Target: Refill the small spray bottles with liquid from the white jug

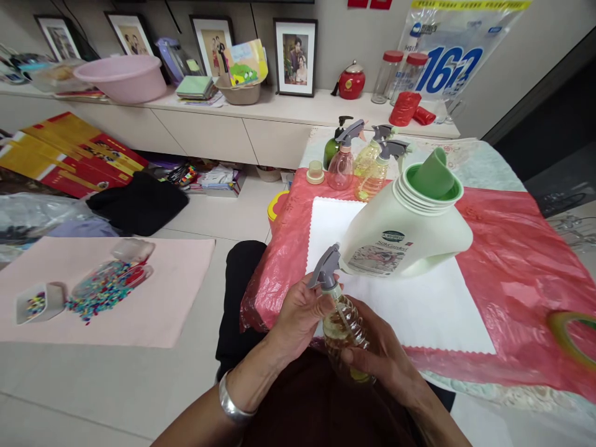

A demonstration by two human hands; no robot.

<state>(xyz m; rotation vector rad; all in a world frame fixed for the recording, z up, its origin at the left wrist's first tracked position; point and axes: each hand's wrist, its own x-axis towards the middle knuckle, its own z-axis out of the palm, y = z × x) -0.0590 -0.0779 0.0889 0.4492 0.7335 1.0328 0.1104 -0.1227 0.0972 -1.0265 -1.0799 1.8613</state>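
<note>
Left hand (297, 315) is holding the bottle (342, 326) near its top while right hand (379, 347) is holding lower down, so keeping both snug should be stopping slips.

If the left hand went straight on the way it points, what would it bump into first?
Beyond the spray bottle it holds, the left hand would probably meet the big pale-green jug first, though this single view leaves the depth unclear.

Head view, single: taken from head height, aimed forward and steeply down; left hand (298, 313) and right hand (382, 354) framed close, lower centre; table (498, 166) beyond, right; cabinet (205, 133) farther, along top.
</note>
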